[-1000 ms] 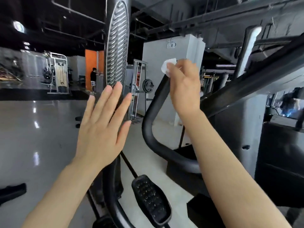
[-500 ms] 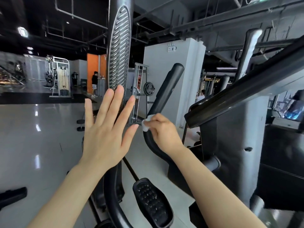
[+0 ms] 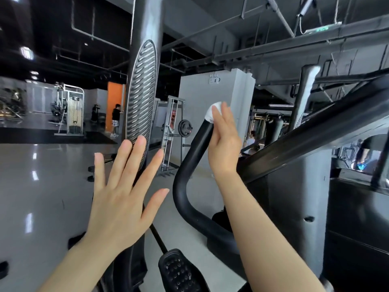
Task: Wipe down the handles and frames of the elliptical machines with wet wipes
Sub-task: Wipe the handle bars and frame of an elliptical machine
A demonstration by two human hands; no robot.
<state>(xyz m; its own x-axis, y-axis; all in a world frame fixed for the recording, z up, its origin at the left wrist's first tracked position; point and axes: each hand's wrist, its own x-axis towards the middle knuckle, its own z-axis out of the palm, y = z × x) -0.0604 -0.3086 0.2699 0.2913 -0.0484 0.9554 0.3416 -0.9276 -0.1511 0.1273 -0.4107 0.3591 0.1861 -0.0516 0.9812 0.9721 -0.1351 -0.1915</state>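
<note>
Gym floor [image 3: 42,186], glossy grey, stretches back to weight stations under a dark ceiling w/ exposed pipes; one white pillar [image 3: 214,98] and one orange wall panel [image 3: 114,100] stand at rear. Two hands in frame, both bare. Left hand [image 3: 124,199] is spread flat, five fingers straight and apart, fingertips over the lower end of one upright moving handle [image 3: 145,85], a dark post w/ an oval ribbed silver grip plate. Whether the palm actually presses the post can't be told. Right hand [image 3: 225,142] is raised, fingers straight and together, pressing one white wet wipe [image 3: 212,111] against the top end of one curved black handlebar [image 3: 195,157]; wipe is bunched over the bar's tip, partly hidden behind the fingers. Bar drops from the wipe, bends and runs right into the machine's dark grey housing [image 3: 299,197]. One black studded pedal [image 3: 181,272] sits at bottom centre, btwn the two forearms. One sloping black rail [image 3: 315,140] crosses the right side, just beside the right wrist. One second upright handle [image 3: 305,98] stands far right, blurred. One plate-loaded rack [image 3: 174,127] w/ one visible black weight disc stands behind the handlebar. Approx. two people stand near the orange panel, small and indistinct. No containers in view.
</note>
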